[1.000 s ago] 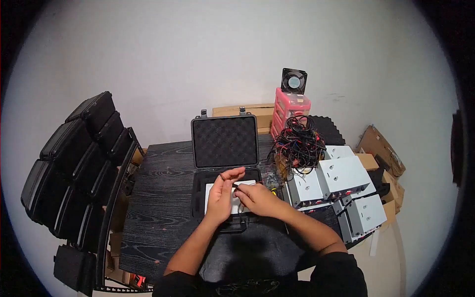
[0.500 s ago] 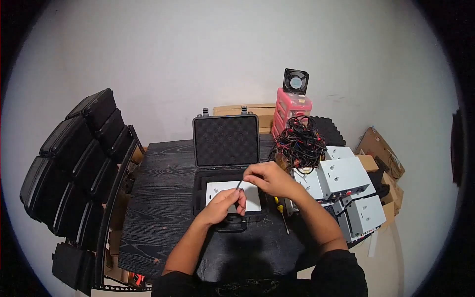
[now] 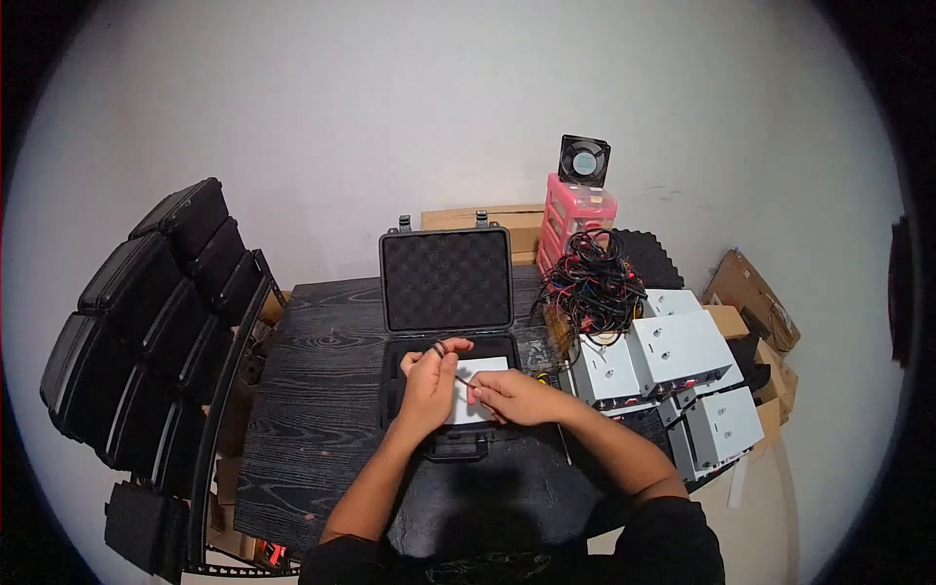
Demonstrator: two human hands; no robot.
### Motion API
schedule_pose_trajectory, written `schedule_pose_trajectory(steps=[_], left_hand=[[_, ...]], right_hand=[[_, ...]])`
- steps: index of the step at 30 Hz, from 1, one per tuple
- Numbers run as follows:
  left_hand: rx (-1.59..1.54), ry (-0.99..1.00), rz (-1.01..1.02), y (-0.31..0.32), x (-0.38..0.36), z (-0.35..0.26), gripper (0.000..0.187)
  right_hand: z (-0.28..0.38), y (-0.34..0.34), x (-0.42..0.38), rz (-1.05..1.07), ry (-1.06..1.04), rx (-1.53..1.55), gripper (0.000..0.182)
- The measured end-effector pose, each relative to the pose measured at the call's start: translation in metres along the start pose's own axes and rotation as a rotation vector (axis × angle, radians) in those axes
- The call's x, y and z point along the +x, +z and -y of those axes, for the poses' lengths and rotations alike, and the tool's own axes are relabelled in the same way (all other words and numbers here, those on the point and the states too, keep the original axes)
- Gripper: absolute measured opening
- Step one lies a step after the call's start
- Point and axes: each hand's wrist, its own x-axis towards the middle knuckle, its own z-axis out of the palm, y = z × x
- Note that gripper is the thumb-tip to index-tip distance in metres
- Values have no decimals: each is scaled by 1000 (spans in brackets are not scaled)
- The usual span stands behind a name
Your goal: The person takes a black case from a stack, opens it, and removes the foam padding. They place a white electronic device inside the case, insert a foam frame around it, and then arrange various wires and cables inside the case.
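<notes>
A thin dark cable (image 3: 462, 379) runs between my two hands above the open black hard case (image 3: 387, 366). My left hand (image 3: 427, 390) is raised over the left part of the case, with a turn of the cable around its fingers. Lower and to the right, my right hand (image 3: 517, 397) pinches the cable between thumb and fingers. Beneath both hands, a white box (image 3: 485, 365) lies in the case's foam, partly covered by them. The case lid (image 3: 446, 280) stands upright, lined with egg-crate foam.
To the right, several white boxes (image 3: 682, 346) are stacked beside a tangle of black cables (image 3: 595, 283). Behind these stands a pink drawer unit (image 3: 575, 210) with a fan (image 3: 585, 160) on top. Several black cases (image 3: 122, 283) fill a rack at left. A screwdriver (image 3: 565, 444) lies near my right forearm.
My left hand has risen and turned upward, the cable now looped on its fingers. My right hand has come down below it, still pinching the cable.
</notes>
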Motion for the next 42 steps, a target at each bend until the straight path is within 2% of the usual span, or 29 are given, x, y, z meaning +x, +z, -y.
schedule_pose_trajectory(steps=[1,4,7,10,13,14,17,20,22,25,28,31,34,36,39,42], left_hand=[[104,5,6,0,-1,-4,35],[121,35,40,5,-2,0,31],[122,-21,253,-2,-2,-6,35],[105,46,549,-6,-4,6,35],[-430,-13,786,-7,-2,2,43],[-604,-49,808,-8,-5,-2,49],[-797,-65,661,-7,-12,-11,53],[-846,-11,493,-7,-12,-15,53],[-935,-64,334,-4,-12,-12,54],[-1045,-126,167,-4,-8,-8,51],[-1145,-239,29,-2,-4,-16,50],[-1094,-265,32,-4,-2,-17,50],[-936,-191,264,-15,0,-5,49],[-970,-215,293,-16,-1,-8,50],[-915,-210,286,-16,-2,-15,52],[-892,-205,345,-13,-3,-11,54]], right_hand=[[3,-2,-3,-3,10,-55,22],[-3,-3,-5,-138,-265,-241,21],[14,-12,-13,-216,-217,-482,20],[34,-23,-18,-289,-245,-555,20],[42,-42,-19,-271,-300,-556,20],[39,-45,-16,-291,-368,-540,20],[15,-44,0,-295,-424,-400,19],[4,-28,10,-300,-383,-311,17],[-8,-22,15,-230,-307,-288,16],[-23,-1,24,-314,-372,-162,17],[-15,0,10,-225,-201,-277,23],[-19,4,8,-211,-169,-275,23],[-21,4,9,-262,-195,-274,23],[-27,-4,7,-294,-175,-355,24],[-30,-11,7,-288,-241,-294,23],[-15,-15,2,-284,-118,-138,21]])
